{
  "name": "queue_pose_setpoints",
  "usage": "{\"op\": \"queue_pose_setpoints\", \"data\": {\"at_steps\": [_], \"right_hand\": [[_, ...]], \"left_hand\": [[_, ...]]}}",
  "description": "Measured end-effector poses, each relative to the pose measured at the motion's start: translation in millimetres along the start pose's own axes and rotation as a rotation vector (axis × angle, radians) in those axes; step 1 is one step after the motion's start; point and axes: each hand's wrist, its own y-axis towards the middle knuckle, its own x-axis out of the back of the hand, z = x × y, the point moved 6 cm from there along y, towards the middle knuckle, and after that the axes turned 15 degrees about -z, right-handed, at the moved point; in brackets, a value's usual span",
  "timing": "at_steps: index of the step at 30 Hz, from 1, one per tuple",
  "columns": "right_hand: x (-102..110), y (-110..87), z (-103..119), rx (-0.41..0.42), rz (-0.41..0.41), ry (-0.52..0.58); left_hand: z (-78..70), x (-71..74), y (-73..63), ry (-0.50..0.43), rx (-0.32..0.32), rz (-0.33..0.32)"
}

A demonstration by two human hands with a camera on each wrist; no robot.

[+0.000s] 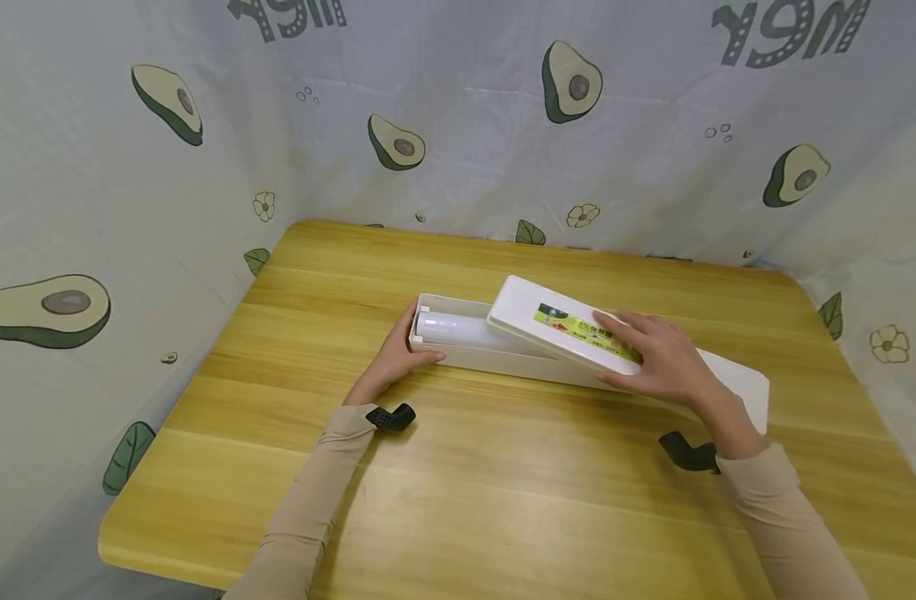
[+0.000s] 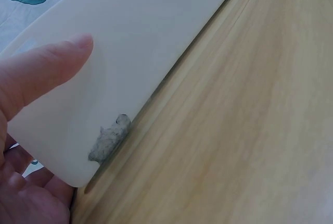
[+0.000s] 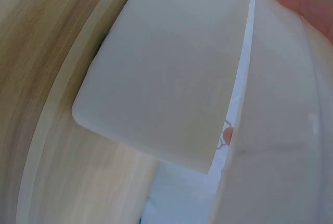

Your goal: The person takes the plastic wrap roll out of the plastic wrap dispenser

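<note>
On the table lies a long white cling film box (image 1: 495, 360), with a white roll (image 1: 461, 328) visible inside its uncovered left part. My left hand (image 1: 392, 353) grips the box's left end. In the left wrist view the left thumb (image 2: 49, 70) lies against the box's side wall, with fingers round the end. A white lid (image 1: 521, 302) with a green and yellow label (image 1: 570, 323) is tilted askew across the right part of the box. My right hand (image 1: 663, 360) holds this lid across its width. In the right wrist view a gap shows between lid (image 3: 276, 104) and box (image 3: 161, 78).
The box and lid are on a wooden table (image 1: 458, 500) with rounded corners. Behind and beside it hangs a pale curtain (image 1: 473, 92) printed with avocados. A grey smudged patch (image 2: 110, 138) marks the box wall near the table. Black camera mounts (image 1: 390, 417) sit at both wrists.
</note>
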Motion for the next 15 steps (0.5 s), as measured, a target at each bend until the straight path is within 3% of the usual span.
{"op": "queue_pose_setpoints", "data": {"at_steps": [9, 15], "right_hand": [[1, -1.6, -1, -0.016, 0.004, -0.006], [2, -2.3, -1, -0.016, -0.003, -0.006]], "left_hand": [[2.1, 0.2, -0.1, 0.000, 0.007, -0.003], [22.7, -0.7, 9.2, -0.007, -0.002, -0.020]]}}
